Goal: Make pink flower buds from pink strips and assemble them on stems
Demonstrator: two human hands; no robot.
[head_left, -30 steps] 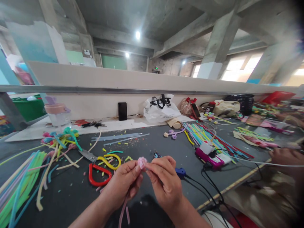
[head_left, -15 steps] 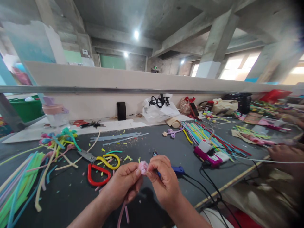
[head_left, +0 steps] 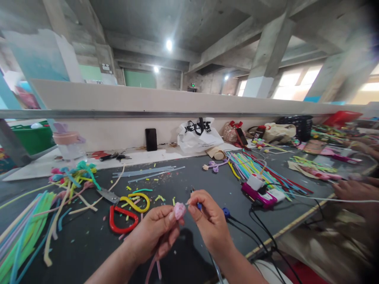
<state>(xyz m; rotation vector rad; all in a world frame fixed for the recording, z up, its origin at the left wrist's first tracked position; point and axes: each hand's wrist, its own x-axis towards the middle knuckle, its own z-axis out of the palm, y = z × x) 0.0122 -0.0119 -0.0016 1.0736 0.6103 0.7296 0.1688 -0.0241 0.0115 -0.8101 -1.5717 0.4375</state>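
My left hand (head_left: pixel 161 230) pinches a small pink flower head (head_left: pixel 179 211) made of soft bunched strip. A pink stem (head_left: pixel 151 268) hangs below that hand. My right hand (head_left: pixel 210 221) is closed just right of the flower, a small gap between them. A pale tip shows at its fingertips, and a translucent strip (head_left: pixel 216 268) comes out below the hand; the part between is hidden. Behind my right hand lies a corded tool with a blue handle (head_left: pixel 226 213), mostly covered. Scissors (head_left: pixel 122 221) with one red and one yellow handle lie left of my hands.
Coloured strips (head_left: pixel 32 232) lie at the left beside finished flowers (head_left: pixel 74 173). More strips (head_left: pixel 251 167) and a purple power strip (head_left: pixel 257 196) are at the right. A phone (head_left: pixel 151 139) and a white bag (head_left: pixel 198 138) stand behind. A co-worker's hand (head_left: pixel 349 191) is far right.
My right hand has drawn slightly away to the right from the flower, and a translucent strip now shows beneath it. The flower has turned a little in my left hand.
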